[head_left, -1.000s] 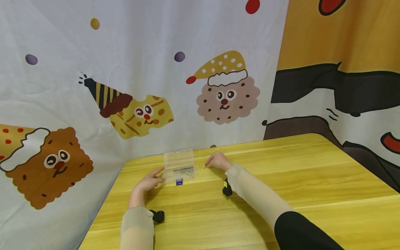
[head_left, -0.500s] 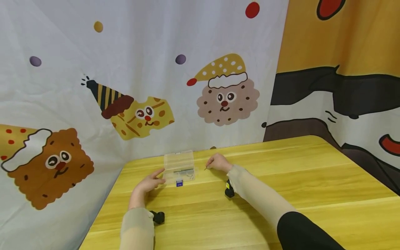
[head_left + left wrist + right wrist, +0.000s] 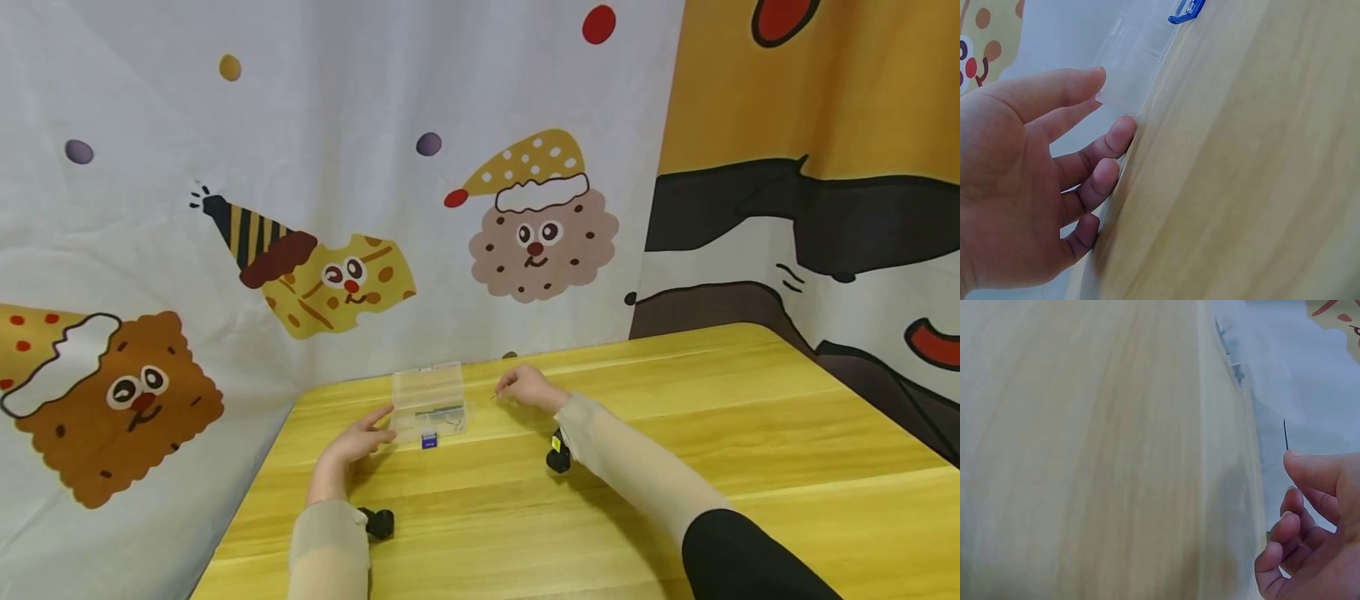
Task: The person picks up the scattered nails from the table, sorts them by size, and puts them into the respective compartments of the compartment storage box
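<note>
A small clear plastic box (image 3: 427, 387) with a blue clasp (image 3: 429, 441) stands with its lid raised toward the back of the table. Inside lie a dark slim rod (image 3: 440, 412) and a few tiny pieces (image 3: 456, 426). My left hand (image 3: 356, 440) is at the box's left side, fingers relaxed; in the left wrist view the thumb tip meets the box edge and lower fingertips rest on the table. To the right of the box, my right hand (image 3: 528, 387) pinches a thin dark pin-like rod (image 3: 1285, 434) between thumb and forefinger, its end pointing out.
The wooden table (image 3: 480, 517) ends at the back against a curtain (image 3: 360, 125) printed with cartoon figures. Black wrist cameras hang below both wrists, the left one (image 3: 381, 523) close over the tabletop.
My right wrist and forearm have shifted slightly to the right, while the fingertips stay near the same spot with the pin-like rod. The left hand and box look the same.
</note>
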Available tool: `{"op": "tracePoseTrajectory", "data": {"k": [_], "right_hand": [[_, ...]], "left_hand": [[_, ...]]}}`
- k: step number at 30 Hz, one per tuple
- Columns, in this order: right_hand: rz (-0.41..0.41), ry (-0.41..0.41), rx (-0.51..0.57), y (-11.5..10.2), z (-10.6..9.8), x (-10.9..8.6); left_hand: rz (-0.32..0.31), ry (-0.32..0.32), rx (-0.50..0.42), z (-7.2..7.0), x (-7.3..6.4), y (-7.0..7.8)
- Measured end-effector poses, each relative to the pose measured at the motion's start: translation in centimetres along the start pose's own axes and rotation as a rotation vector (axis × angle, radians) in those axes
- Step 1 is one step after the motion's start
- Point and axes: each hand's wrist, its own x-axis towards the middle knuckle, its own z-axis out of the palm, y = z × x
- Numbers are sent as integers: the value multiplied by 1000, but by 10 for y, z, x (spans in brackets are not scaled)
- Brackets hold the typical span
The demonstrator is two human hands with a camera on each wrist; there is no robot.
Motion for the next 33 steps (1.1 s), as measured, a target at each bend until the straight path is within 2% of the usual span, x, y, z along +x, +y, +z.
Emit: {"op": "tracePoseTrajectory", "data": {"k": [4,14,33], "right_hand": [[-39,4,-2,-8,-1,-2],[-41,5,-8,-30,0,-4],[-110,-15,-58,-47,24,6]], "left_hand": [[1,-6,-5,0,0,-1],[-7,-11,-9,0,-1,0],[12,-9,1,-1,-2,2]]}}
